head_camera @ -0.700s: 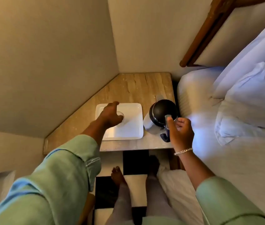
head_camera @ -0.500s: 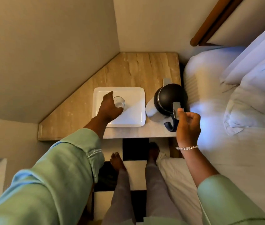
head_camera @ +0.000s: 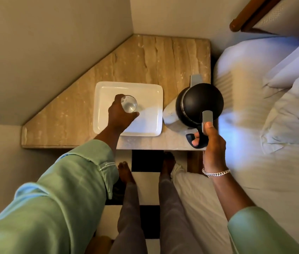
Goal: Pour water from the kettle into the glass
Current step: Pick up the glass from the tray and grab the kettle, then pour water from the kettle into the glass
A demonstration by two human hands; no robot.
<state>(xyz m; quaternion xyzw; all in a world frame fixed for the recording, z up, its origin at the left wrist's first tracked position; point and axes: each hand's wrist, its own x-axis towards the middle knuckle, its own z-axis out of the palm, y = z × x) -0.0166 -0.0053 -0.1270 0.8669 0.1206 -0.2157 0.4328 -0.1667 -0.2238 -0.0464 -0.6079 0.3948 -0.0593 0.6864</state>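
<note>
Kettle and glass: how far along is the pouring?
Done: the left hand grips the clear glass on the white tray; the right hand holds the black kettle handle. Left: lifting and tipping. The kettle looks upright, no water flowing.

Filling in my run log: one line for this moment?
left hand: grips glass on white tray | right hand: on kettle handle | kettle upright | pour not begun

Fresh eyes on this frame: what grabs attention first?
The black-lidded kettle on the right of the stone bedside table, with the right hand closed on its handle. Next, the left hand holding the small clear glass on the white tray. White bedding fills the right side.
</note>
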